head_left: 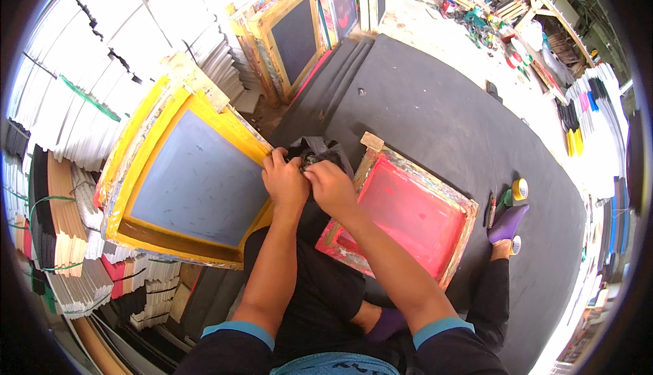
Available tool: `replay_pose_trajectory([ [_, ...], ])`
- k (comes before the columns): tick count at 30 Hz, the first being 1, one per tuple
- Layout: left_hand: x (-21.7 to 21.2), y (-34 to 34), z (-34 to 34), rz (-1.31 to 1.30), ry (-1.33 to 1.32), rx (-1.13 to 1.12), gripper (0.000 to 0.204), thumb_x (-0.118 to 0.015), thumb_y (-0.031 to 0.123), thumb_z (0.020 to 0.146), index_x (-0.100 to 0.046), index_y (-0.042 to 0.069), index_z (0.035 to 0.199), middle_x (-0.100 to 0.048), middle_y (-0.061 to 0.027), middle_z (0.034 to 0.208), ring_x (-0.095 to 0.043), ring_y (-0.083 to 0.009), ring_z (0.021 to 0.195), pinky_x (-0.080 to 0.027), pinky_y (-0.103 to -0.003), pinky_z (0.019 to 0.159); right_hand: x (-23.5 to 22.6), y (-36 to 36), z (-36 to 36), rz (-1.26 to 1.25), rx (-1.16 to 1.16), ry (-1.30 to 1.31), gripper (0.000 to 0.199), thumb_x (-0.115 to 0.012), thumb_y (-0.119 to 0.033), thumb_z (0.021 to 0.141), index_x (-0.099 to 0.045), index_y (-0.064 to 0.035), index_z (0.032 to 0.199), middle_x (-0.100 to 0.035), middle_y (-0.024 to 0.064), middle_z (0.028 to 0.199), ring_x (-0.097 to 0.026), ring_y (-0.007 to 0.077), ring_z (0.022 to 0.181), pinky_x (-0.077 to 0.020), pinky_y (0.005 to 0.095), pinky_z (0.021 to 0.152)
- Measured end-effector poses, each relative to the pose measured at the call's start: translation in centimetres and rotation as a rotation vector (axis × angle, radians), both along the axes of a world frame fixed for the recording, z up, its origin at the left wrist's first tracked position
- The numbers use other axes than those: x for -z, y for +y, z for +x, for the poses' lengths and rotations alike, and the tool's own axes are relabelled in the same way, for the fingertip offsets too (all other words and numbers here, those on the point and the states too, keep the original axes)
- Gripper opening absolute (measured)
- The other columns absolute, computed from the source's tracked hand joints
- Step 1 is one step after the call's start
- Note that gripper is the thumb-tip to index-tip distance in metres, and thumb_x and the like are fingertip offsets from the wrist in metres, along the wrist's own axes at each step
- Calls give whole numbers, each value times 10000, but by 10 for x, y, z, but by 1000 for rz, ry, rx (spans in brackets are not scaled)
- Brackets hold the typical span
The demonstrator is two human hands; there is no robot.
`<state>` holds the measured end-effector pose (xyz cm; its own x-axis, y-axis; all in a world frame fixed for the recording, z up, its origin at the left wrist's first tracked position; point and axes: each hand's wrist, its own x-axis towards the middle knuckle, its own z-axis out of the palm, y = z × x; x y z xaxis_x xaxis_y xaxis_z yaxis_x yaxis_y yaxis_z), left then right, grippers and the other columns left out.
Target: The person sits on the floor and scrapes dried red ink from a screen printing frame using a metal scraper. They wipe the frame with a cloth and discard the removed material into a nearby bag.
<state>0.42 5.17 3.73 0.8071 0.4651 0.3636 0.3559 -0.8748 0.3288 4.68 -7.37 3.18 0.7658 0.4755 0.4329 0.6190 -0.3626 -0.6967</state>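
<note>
My left hand (286, 183) pinches the near left rim of a black plastic bag (345, 160) in front of me. Close beside it, my right hand (331, 188) has its fingers closed at the mouth of the same bag. Something dark and crumpled shows inside, too unclear to name. Left of my hands leans a yellow-edged printing screen (194, 167) with grey mesh. To the right, a printing screen with red-stained mesh (408, 208) lies under my right forearm, which hides part of its near edge.
I sit on a dark mat (435, 123). Yellow tape (520, 189), a red cutter-like tool (491, 210) and a pale tape roll (515, 244) lie by my foot. More framed screens (292, 41) lean at the back. Stacked sheets (68, 246) crowd the left.
</note>
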Motion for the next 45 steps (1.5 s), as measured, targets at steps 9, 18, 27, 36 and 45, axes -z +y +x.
replay_pose_trajectory([
  [9,14,-3,3,-352,177,67,144,-754,183,879,-776,88,985,-604,-122,1138,-689,-379,969,-566,-495,816,24,9,19,-851,139,121,115,-685,-98,824,-773,-30,795,-738,210,908,-707,382,966,-602,436,804],
  [18,9,-8,10,-326,-219,72,184,-733,244,924,-771,75,987,-673,-96,1080,-656,-349,999,-524,-461,849,0,-4,16,-587,-5,-39,219,-598,-111,884,-696,19,1030,-737,203,1015,-707,403,981,-556,507,887],
  [27,-17,-29,-2,-36,-513,284,145,-745,224,920,-755,80,932,-713,-63,982,-641,-296,937,-496,-430,829,-2,-56,0,-224,-31,-133,134,-588,-123,942,-689,-65,1006,-685,118,902,-683,350,920,-545,484,815],
  [36,0,-78,-60,-359,222,561,162,-657,200,958,-732,57,975,-736,-166,960,-715,-401,898,-564,-495,775,39,-145,-79,-234,230,155,169,-707,-216,921,-737,-54,956,-699,145,938,-677,364,933,-541,468,817],
  [45,58,-63,-61,-324,789,382,266,-659,221,922,-775,48,1088,-736,-256,1081,-699,-438,1065,-543,-524,940,86,-130,-128,-384,212,507,254,-736,-287,907,-798,-53,984,-738,179,942,-679,378,968,-528,482,862],
])
